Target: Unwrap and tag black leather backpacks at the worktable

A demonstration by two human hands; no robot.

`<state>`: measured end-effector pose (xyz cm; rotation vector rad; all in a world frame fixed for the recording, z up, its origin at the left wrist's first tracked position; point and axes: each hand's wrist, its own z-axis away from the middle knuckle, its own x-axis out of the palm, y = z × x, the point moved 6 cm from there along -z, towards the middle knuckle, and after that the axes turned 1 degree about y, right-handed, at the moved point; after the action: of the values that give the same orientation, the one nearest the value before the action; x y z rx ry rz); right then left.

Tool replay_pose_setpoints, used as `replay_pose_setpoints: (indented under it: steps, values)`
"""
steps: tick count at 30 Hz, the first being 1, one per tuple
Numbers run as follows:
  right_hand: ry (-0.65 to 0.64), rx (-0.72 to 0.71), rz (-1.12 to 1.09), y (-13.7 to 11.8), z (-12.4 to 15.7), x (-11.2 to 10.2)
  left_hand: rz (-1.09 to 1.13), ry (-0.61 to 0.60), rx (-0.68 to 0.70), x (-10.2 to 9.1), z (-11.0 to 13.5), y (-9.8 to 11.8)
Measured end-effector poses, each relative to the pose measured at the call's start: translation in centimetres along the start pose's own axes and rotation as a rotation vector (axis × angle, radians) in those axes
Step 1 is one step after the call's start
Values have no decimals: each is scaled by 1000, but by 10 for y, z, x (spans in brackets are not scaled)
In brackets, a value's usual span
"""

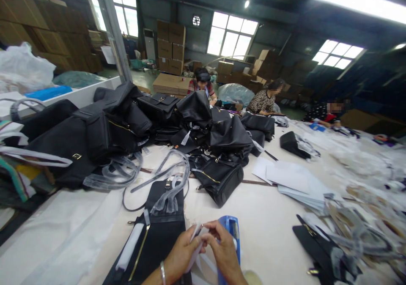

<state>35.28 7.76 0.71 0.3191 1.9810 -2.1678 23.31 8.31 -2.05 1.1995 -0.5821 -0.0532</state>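
Note:
At the bottom centre, my left hand [182, 251] and my right hand [223, 251] meet and pinch a small white paper strip [197, 234] between their fingers. A bracelet sits on my left wrist. Just behind my right hand lies a blue tool [231, 226] on the white table [272, 221]. Under and left of my left hand lies a flat black bag [155, 238] with a gold zip and plastic-wrapped straps.
A heap of black handbags [165, 120] covers the table's middle and left. White paper sheets [292, 179] and crumpled plastic wrap [364, 179] lie to the right. Three people sit at the far end. Cardboard boxes [171, 46] stand behind.

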Motion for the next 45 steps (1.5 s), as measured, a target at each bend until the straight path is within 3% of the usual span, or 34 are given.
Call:
replay_pose_setpoints:
  steps: [4, 16, 27, 33, 37, 41, 45]
  values:
    - [13, -16, 13, 5, -2, -4, 1, -7, -5, 3, -2, 5]
    - [64, 17, 50, 12, -8, -6, 78, -37, -14, 1, -10, -7]
    - [80, 48, 47, 3, -13, -7, -158, -67, 99, 7, -7, 9]
    - [137, 43, 105, 5, -15, -6, -171, 0, 33, 7, -7, 0]
    - [133, 57, 14, 12, -17, -3, -141, 68, 9, 3, -11, -4]
    - [133, 147, -290, 29, -10, 2, -123, 92, -17, 0, -13, -7]
    - [67, 183, -419, 36, 6, 13, -268, 81, 47, -2, -9, -8]
